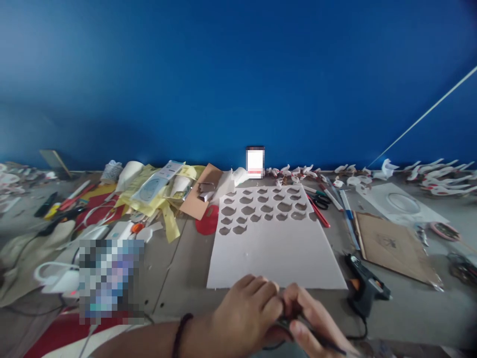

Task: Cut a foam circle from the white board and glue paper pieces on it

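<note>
My left hand (248, 311), a dark band on its wrist, is closed near the bottom middle, its fingers curled against my right hand. My right hand (316, 323) is also closed, thumb and fingers pinched together. Between the two hands shows a dark, slim object (283, 323), mostly covered by my fingers; its kind is not clear. Just beyond my knuckles lies a white sheet (272, 258) with rows of fish-like cut-out holes in its far half. A black glue gun (367, 288) rests to the right of my hands, its cord running toward me.
Scissors (320, 200) and a red pen (319, 213) lie along the sheet's right edge. Farther right is a brown cardboard piece (395, 243). Small white bird-like figures (296, 173) line the blue wall. Yellow packets (149, 191), cables and a white adapter (61, 278) crowd the left.
</note>
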`<state>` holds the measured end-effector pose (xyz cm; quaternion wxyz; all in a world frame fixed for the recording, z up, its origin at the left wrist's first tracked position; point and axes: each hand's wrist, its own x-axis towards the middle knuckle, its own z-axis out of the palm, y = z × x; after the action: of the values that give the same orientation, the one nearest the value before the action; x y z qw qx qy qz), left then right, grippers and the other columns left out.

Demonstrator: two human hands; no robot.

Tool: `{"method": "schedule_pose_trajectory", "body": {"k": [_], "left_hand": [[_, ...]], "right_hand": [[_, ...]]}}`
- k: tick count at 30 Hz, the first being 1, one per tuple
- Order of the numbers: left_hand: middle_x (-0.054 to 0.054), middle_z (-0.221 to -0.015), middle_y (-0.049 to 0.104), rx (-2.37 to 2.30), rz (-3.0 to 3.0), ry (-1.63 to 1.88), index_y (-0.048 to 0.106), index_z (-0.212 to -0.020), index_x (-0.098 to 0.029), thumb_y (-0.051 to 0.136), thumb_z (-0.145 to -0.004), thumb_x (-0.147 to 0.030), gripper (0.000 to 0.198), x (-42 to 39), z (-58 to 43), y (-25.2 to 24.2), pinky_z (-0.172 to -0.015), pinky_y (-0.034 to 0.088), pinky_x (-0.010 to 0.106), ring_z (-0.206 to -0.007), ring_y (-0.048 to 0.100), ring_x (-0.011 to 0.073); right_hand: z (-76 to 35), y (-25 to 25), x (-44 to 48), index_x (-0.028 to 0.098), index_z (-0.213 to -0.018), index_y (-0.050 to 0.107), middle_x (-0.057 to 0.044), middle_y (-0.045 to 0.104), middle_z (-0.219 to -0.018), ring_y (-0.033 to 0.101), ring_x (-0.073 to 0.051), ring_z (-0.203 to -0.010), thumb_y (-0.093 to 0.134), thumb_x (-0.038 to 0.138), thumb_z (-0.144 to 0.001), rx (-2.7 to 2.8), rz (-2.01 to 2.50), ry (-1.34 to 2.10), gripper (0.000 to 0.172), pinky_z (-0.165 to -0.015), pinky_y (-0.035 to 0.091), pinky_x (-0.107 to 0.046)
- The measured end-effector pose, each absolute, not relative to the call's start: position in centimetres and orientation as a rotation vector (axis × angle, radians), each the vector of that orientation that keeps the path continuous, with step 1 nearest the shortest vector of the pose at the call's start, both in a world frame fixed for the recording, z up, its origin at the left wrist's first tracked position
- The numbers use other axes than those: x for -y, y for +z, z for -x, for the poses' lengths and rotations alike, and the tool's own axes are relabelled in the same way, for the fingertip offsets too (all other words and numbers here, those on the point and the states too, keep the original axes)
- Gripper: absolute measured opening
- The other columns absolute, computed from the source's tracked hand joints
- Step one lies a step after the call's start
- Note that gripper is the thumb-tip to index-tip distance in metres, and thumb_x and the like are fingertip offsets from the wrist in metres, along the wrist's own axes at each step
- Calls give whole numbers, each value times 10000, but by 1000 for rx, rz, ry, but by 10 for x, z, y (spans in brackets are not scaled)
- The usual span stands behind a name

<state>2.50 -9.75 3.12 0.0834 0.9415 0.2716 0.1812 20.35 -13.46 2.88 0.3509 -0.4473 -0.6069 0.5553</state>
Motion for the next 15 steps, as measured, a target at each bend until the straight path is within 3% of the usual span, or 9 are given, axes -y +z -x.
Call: {"method": "schedule_pose_trajectory", "body": {"k": [2,8,11,15], "left_hand": [[15,-853,594,-872,-2830,529,510,-897,-183,560,-867,-433,257,103,-19,27,-675,416,298,-764,540,169],[-2,-812,604,-645,-2891,395,528,-789,-194,605,-827,-470,289,116,6,3,-690,400,292,-744,529,159],[-24,-721,593,-653,-2813,328,508,-722,-194,554,-892,-308,209,121,13,8,-625,371,256,-666,514,126],[8,-852,628,-534,-2449,196,529,-852,-199,394,-960,-368,242,115,25,45,-701,419,230,-780,562,134]], "right_hand": [[-193,21,138,223,-781,392,48,346,-638,332,-100,-551,349,632,-883,1536,1089,1472,424,-508,335,-210],[-181,2,134,227,-900,457,69,404,-552,355,-78,-470,362,496,-929,1812,937,1480,286,-452,292,-183],[-174,10,129,237,-945,539,31,545,-629,467,-78,-519,325,412,-956,1997,711,1460,276,-509,368,-173],[-188,30,127,255,-943,611,-15,638,-705,598,-116,-629,366,405,-959,2058,546,1335,288,-587,455,-197]]}}
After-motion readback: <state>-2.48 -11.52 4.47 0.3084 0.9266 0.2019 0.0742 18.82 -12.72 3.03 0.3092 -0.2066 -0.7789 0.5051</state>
